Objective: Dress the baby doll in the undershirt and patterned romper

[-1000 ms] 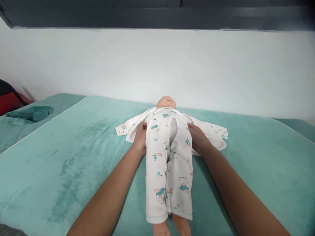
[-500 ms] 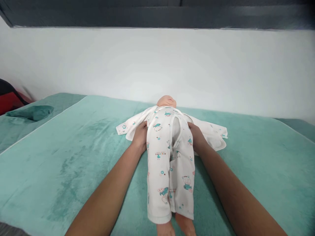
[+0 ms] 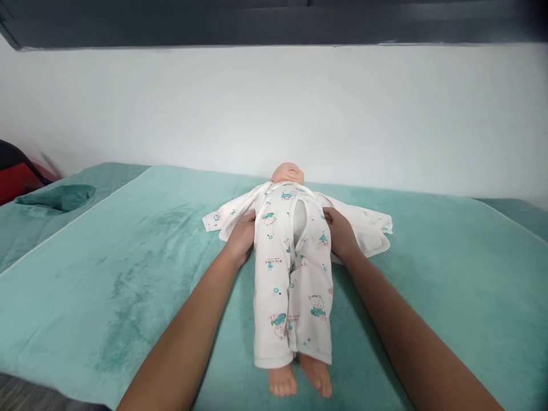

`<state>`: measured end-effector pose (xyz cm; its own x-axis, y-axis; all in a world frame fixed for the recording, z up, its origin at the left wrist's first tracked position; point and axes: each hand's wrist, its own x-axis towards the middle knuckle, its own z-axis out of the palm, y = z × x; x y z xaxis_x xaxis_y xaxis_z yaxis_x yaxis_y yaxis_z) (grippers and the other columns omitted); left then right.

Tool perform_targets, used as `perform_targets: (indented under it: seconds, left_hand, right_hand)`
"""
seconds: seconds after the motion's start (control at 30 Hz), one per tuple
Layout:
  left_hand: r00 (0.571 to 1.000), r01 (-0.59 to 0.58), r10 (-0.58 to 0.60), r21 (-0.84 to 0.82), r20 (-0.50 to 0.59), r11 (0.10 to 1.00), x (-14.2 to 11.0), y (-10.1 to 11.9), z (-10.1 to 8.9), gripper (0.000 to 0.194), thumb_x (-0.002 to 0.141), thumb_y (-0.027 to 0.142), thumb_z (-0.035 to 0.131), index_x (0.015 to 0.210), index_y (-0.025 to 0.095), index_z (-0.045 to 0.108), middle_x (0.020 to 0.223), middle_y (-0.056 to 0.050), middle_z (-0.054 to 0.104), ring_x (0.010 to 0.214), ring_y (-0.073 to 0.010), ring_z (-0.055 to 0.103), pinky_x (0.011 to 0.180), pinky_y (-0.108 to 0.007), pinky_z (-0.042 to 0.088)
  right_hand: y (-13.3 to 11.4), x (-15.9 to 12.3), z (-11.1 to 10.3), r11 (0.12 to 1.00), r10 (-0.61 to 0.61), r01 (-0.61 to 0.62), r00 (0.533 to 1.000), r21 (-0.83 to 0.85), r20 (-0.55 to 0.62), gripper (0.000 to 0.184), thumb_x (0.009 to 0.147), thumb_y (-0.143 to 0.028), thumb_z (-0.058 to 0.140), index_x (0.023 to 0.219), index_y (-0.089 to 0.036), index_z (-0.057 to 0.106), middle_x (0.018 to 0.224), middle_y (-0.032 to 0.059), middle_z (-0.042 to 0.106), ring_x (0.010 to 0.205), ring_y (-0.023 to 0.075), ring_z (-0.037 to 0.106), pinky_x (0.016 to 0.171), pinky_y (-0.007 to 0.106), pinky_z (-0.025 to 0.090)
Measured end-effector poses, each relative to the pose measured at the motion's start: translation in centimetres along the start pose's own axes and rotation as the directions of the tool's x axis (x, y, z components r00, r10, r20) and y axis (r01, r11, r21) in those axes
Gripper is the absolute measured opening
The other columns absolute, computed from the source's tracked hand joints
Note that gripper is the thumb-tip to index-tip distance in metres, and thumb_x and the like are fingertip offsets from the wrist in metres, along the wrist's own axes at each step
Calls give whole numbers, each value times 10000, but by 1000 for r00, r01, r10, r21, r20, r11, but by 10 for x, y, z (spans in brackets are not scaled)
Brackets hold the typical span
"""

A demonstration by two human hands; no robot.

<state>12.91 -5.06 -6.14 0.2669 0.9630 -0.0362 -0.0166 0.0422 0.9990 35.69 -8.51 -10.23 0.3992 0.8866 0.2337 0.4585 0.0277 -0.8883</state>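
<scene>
1. Trousers (image 3: 272,279): white cloth, matt and soft-looking, with a flat coloured print and stitched hems.
2. Jacket (image 3: 363,220): similar matt white printed cloth, its border neatly bound.
3. Doll (image 3: 287,172): smooth plastic or rubber, which of the two cannot be told; its head, near the surface's far edge, has a faint sheen.
4. Cover (image 3: 149,274): teal plush cloth, its nap brushed into darker, rougher-looking patches toward the left edge.
5. Wall (image 3: 274,103) behind the far edge: smooth, matt white.
6. Floor (image 3: 34,394) beyond the near left corner: grey, grained like wood.
</scene>
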Motion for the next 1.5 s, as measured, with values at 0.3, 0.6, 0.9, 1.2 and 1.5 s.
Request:
perform_targets:
  seconds: [0.3,0.6,0.9,1.2,1.5]
  left_hand:
    - [941,-192,204,71,-269,979,-61,-23,-17,200,834,335,607,958,197,680,978,-42,683,905,-180,613,855,-285,464]
    - [916,-399,352,360,191,843,-200,-53,-36,416,809,354,684,1210,279,603,1063,-56,594,1009,-210,576,916,-358,461]
    - [804,-535,526,724,277,436,-216,-68,-16,427,879,302,601,1301,273,536,1109,-80,571,1015,-218,570,927,-413,461]
    - [774,-600,597,550,213,581,-218,-87,-29,396,926,235,519,1313,306,565,1058,-70,542,944,-167,579,853,-337,516]
    - [805,-553,574,543,151,632,-222,-82,-30,317,918,203,498,1203,266,623,975,-50,568,900,-165,587,800,-317,523]
  right_hand:
    - [-17,-82,-25,970,-204,192,976,-147,-75,161,870,-310,500,931,-211,611,896,44,648,819,189,587,777,347,467]
    - [-57,-203,-28,874,-483,485,872,-15,75,129,858,-193,552,974,-250,566,971,53,614,923,211,583,798,364,469]
    - [-75,-251,5,676,-459,526,848,-517,263,216,860,-165,570,1060,-243,594,1136,61,652,1045,267,529,863,428,354]
    - [-90,-245,21,591,-468,521,843,-616,264,46,876,-232,610,840,-247,635,924,44,680,943,245,536,821,413,343]
    - [-93,-269,12,708,-484,527,847,-469,220,149,863,-166,562,935,-257,655,1084,56,642,1040,246,531,897,426,428]
